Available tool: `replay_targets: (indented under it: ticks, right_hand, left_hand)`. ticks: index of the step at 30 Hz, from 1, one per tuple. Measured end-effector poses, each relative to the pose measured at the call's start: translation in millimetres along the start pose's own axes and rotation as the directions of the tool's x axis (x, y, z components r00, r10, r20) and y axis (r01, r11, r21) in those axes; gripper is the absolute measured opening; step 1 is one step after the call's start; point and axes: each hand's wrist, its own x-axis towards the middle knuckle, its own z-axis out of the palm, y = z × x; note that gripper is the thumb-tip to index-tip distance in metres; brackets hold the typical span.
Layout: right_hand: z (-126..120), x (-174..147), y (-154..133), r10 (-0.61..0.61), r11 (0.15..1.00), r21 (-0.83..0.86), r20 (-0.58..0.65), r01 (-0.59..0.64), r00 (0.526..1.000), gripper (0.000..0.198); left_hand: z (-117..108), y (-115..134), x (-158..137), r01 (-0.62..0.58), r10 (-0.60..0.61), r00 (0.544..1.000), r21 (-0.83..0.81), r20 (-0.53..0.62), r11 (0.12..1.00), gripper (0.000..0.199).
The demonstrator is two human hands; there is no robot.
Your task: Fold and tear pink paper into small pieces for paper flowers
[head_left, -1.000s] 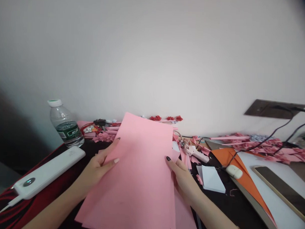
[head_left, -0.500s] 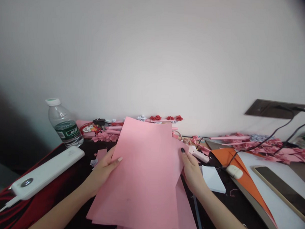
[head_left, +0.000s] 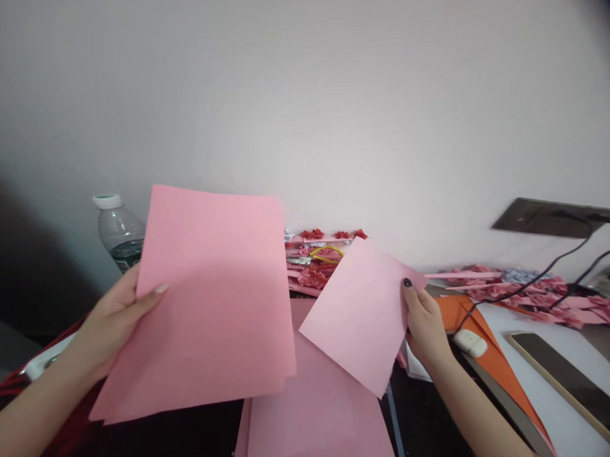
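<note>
Several large pink paper sheets [head_left: 215,292] are raised on the left, their lower edges slightly fanned. My left hand [head_left: 125,309] is closed on their left edge, thumb on the front face. On the right, my right hand [head_left: 424,323] pinches a smaller pink paper piece [head_left: 362,310] by its right edge, and the piece tilts. More pink sheets [head_left: 318,415] lie on the dark table [head_left: 188,431] between and below the two. The held papers stand apart from each other.
Pink and red paper flowers [head_left: 313,272] line the wall, with yellow-handled scissors [head_left: 327,252] among them. A water bottle [head_left: 117,228] and white power bank [head_left: 47,359] stand partly hidden at left. At right are an orange sheet [head_left: 500,362], a white case [head_left: 470,342], a phone [head_left: 564,377] and cables [head_left: 533,273].
My left hand has carried the large sheets left and up. My right hand has drawn the smaller piece out from behind them to the right, uncovering the sheets on the table.
</note>
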Motion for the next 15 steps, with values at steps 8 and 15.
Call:
replay_targets:
  ticks: [8,15]
  right_hand:
    - [-3.3,5.3,-0.5,0.187,0.968,0.178,-0.038,-0.177,0.982,0.025]
    - [17.1,-14.5,8.0,0.170,0.971,-0.197,0.190,-0.132,0.967,0.030]
  left_hand:
    - [-36.9,-0.3,-0.8,0.063,-0.060,0.989,0.022,-0.139,0.998,0.052]
    - [-17.8,7.0,-14.1,0.101,-0.098,0.991,0.037,-0.088,0.994,0.045]
